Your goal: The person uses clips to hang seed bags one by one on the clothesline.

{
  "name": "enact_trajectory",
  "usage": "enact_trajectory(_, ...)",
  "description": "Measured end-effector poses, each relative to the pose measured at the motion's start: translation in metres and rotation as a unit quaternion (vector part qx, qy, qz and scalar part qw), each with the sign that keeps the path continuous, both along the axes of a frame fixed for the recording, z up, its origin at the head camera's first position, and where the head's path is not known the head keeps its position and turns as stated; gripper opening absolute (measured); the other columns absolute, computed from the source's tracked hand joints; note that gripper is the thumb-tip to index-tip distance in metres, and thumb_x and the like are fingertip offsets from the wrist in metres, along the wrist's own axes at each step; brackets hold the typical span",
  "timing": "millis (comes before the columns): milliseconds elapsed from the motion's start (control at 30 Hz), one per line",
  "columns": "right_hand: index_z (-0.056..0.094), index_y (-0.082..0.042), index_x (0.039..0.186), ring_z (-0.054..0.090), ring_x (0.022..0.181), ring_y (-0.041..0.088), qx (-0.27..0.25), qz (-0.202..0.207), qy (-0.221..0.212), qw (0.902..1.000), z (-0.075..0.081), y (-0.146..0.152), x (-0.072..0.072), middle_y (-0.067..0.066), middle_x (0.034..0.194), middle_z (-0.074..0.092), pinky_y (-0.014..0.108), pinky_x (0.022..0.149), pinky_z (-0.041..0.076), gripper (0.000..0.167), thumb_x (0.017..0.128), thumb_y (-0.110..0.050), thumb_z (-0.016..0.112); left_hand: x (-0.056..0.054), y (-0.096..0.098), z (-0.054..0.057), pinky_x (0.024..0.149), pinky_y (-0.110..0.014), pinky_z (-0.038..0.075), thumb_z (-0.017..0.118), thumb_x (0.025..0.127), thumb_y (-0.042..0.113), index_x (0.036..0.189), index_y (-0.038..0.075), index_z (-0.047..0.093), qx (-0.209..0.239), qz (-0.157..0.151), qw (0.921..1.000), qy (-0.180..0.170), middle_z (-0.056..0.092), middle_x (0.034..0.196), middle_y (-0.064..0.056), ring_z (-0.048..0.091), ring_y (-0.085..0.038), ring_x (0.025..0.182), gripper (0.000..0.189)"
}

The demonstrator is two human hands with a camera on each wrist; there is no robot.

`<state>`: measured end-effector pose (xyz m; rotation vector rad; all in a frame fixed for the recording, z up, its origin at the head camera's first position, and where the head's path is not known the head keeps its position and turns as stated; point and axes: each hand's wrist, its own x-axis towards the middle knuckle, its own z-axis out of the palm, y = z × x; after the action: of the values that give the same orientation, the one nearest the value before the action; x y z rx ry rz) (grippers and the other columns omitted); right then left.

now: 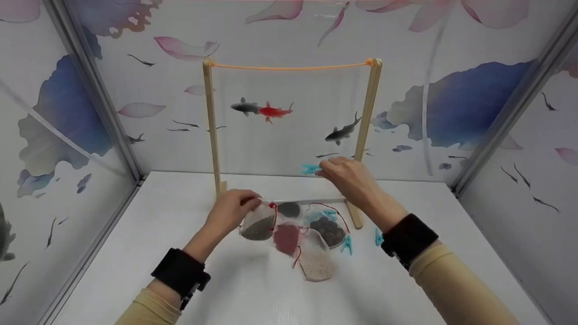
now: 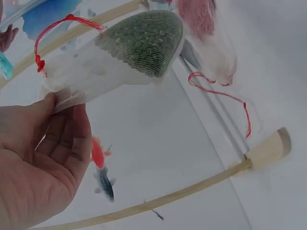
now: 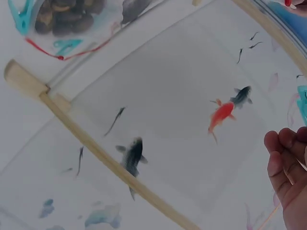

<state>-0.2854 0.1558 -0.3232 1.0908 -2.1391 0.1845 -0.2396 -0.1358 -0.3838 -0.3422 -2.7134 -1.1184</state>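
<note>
My left hand (image 1: 232,210) pinches the top of a white mesh bag (image 2: 139,45) with dark green grainy contents and a red drawstring. My right hand (image 1: 350,180) is raised near the right post and pinches a turquoise clothespin (image 1: 309,169), which points left. In the right wrist view only part of that clothespin (image 3: 302,103) shows at the edge. Beside the held bag lie several more mesh bags: one with dark contents (image 1: 289,209), one reddish (image 1: 286,238), one with brown stones (image 3: 67,17) and one beige (image 1: 316,266).
Two wooden posts (image 1: 212,126) carry an orange cord (image 1: 289,68) above the white table (image 1: 235,289). More turquoise clothespins lie by the stone bag, including one at its right edge (image 1: 347,245) and another near the right wrist (image 1: 378,236). Printed panels enclose the table.
</note>
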Motion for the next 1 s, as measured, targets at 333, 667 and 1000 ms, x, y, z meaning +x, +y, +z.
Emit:
enact_trajectory(333,0.063,-0.002,0.087,0.061,0.061,0.028,0.041,-0.066,0.009,0.9969,0.092,-0.040,-0.030,0.013,0.069,0.062,0.035,0.056,0.055,0.024,0.100,-0.022,0.058,-0.055,-0.010,0.071,0.078,-0.039,0.056,0.064,0.098,0.020,0.103,0.007,0.075,-0.042,0.050,0.9924,0.104,0.077,0.094,-0.010,0.071,-0.023,0.087,0.017)
enact_trajectory(667,0.066,0.001,0.097,0.068,0.077,0.033,0.041,-0.091,0.014,0.9949,0.139,-0.095,-0.061,0.017,0.082,0.069,0.038,0.070,0.060,0.028,0.100,-0.025,0.056,-0.092,-0.008,0.140,0.079,-0.037,0.060,0.061,0.100,0.017,0.108,0.002,0.073,-0.035,0.132,0.9765,0.166,0.076,0.102,-0.015,0.073,-0.025,0.091,0.021)
enact_trajectory(1000,0.067,0.000,0.097,0.066,0.084,0.031,0.067,-0.147,0.083,0.9834,0.158,-0.132,-0.084,0.014,0.088,0.074,0.038,0.072,0.060,0.028,0.102,-0.026,0.055,-0.117,-0.005,0.168,0.083,-0.036,0.061,0.061,0.100,0.019,0.103,0.001,0.077,-0.045,0.187,0.9587,0.209,0.077,0.098,-0.015,0.075,-0.027,0.092,0.024)
